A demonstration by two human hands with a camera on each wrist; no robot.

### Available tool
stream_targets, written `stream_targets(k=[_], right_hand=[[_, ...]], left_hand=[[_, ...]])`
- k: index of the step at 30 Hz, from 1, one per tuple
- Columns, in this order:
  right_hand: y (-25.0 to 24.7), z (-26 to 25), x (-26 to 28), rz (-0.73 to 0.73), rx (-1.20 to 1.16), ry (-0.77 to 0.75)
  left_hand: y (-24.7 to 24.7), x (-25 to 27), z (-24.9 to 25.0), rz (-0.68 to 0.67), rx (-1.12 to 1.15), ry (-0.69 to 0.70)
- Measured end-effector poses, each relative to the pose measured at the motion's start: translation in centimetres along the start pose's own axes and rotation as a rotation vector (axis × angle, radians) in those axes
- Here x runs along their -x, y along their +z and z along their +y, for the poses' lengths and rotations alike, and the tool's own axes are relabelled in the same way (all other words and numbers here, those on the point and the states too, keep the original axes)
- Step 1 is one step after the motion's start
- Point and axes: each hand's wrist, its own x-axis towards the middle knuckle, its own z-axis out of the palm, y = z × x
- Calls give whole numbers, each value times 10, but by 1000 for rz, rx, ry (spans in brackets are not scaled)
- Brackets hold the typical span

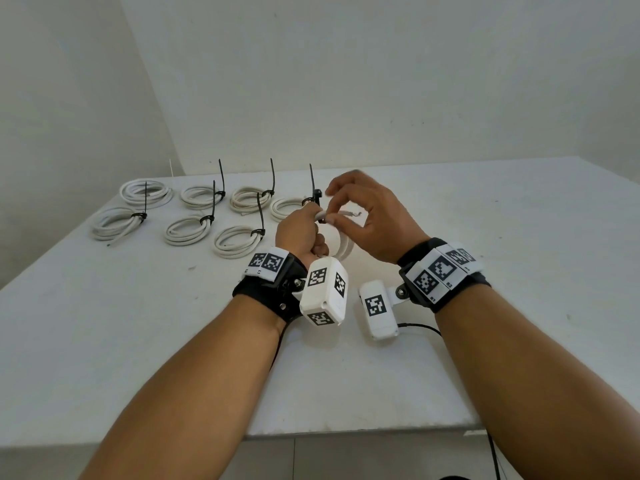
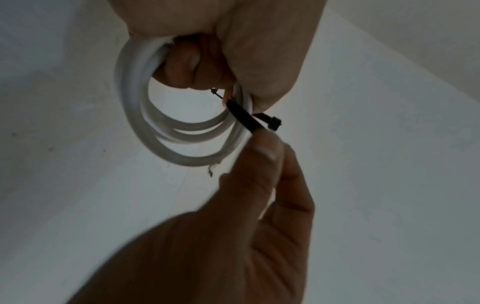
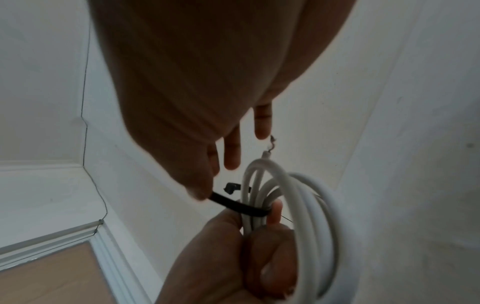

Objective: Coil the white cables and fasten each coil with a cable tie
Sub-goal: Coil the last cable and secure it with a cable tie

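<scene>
My left hand (image 1: pixel 300 230) grips a coil of white cable (image 2: pixel 145 115) above the table, fingers curled round the bundle (image 3: pixel 306 216). A black cable tie (image 2: pixel 246 118) wraps round the coil's strands (image 3: pixel 241 206). My right hand (image 1: pixel 360 216) pinches the tie's strap between thumb and forefinger, its other fingers spread. The tie's head (image 2: pixel 275 123) sticks out beside the coil. A frayed cable end (image 1: pixel 353 213) pokes out to the right of the hands.
Several tied white coils (image 1: pixel 194 232) with black ties standing upright lie in two rows at the white table's (image 1: pixel 138 323) far left. A wall rises behind the table. A thin black wire (image 1: pixel 419 327) runs from the right wrist camera over the near edge.
</scene>
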Motion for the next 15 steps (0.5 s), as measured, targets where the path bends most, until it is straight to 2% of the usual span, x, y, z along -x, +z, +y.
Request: stream_targets(k=[2, 5, 10, 15], right_hand=[[-2, 1, 0, 70, 1, 21], [-4, 2, 2, 87, -54, 90], [-6, 3, 1, 197, -95, 152], [-8, 5, 3, 242, -267, 346]], left_hand=[[3, -2, -4, -21, -90, 81], [7, -1, -9, -44, -177, 185], [8, 2, -8, -141, -227, 201], [3, 2, -4, -285, -353, 344]])
